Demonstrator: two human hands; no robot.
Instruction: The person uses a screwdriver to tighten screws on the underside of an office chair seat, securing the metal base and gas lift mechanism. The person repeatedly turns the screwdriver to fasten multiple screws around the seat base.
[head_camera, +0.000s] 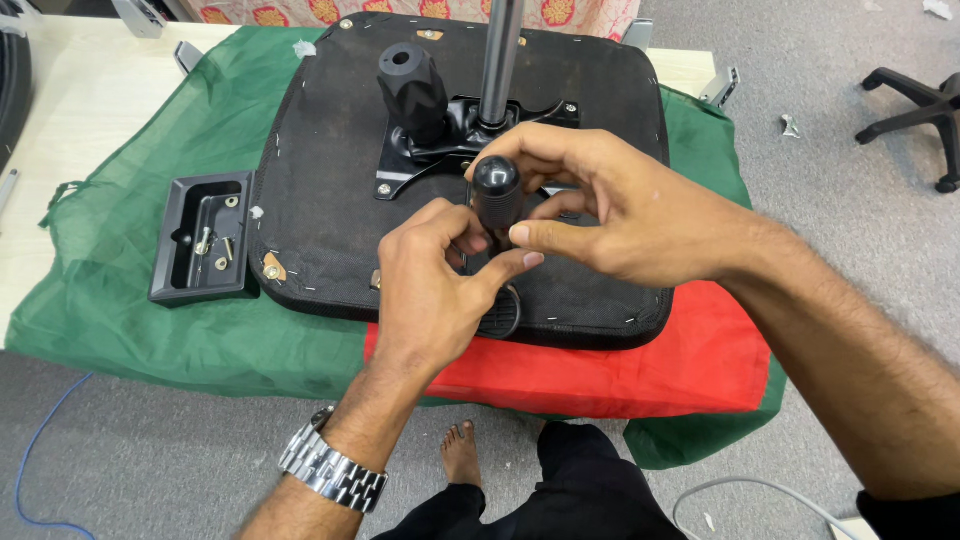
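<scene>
Bright, even light falls from above, leaving only soft shadows under the hands. The black knob (496, 178) and metal wristwatch (333, 470) carry small highlights. Focus is sharp at centre; wide-angle distortion bends the edges, with slight blur there.

The seat (330, 190) lies underside up on a cloth (120, 290) on the tabletop (90, 110); a tray (203, 238) of screws (203, 240) sits left of it.

One upturned seat base (330, 150), two black knobs (496, 190) (412, 92), one black tray (203, 238), one metal post (500, 60).
</scene>
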